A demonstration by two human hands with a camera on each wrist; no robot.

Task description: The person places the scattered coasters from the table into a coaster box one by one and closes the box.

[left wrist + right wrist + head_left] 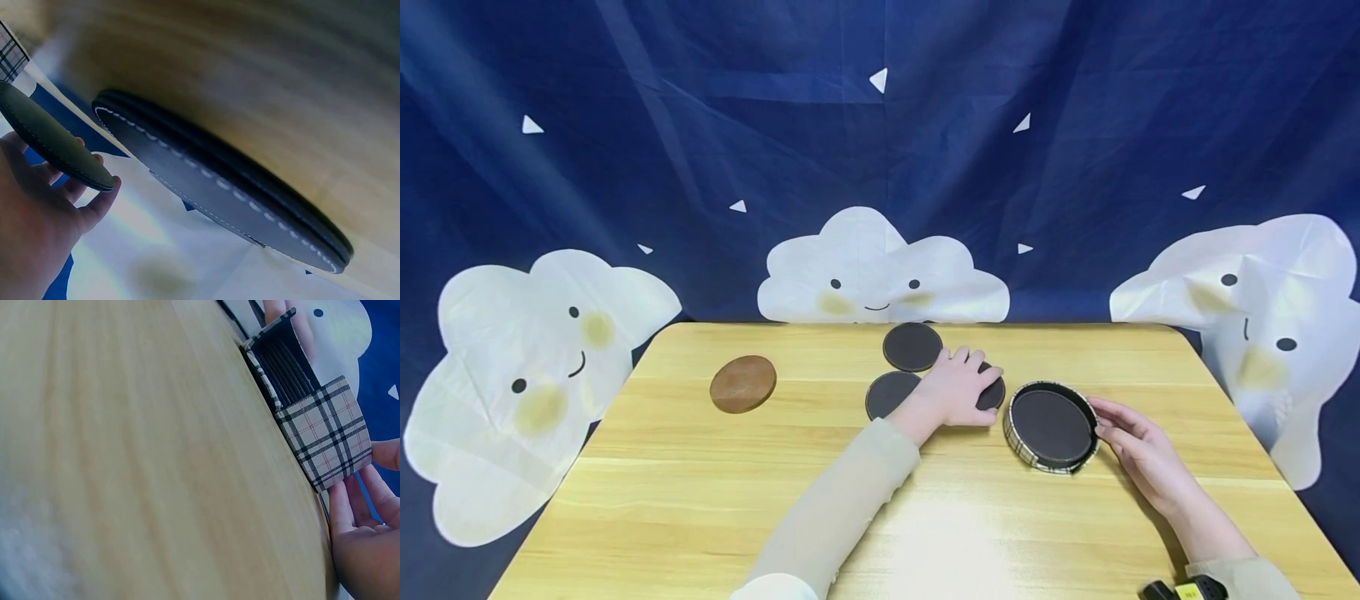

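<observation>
My left hand [955,390] grips a round black coaster [53,140] by its edges, fingers spread over it, near the middle of the table. Light stitching runs round its rim in the left wrist view. With thumb and fingers my right hand [1138,450] holds the side of a round plaid coaster holder [328,434]. This holder has a cut-out in its wall, through which several stacked black coasters [284,369] show. Its top coaster [1051,425] lies flat inside the rim. The held coaster is just left of the holder, partly hidden under my left hand.
Two more black coasters lie beyond and left of my left hand, a far one [912,347] at the table's back edge and a nearer one [887,394] partly covered by the wrist. A brown round disc [742,384] lies on the wooden table [647,500] at left.
</observation>
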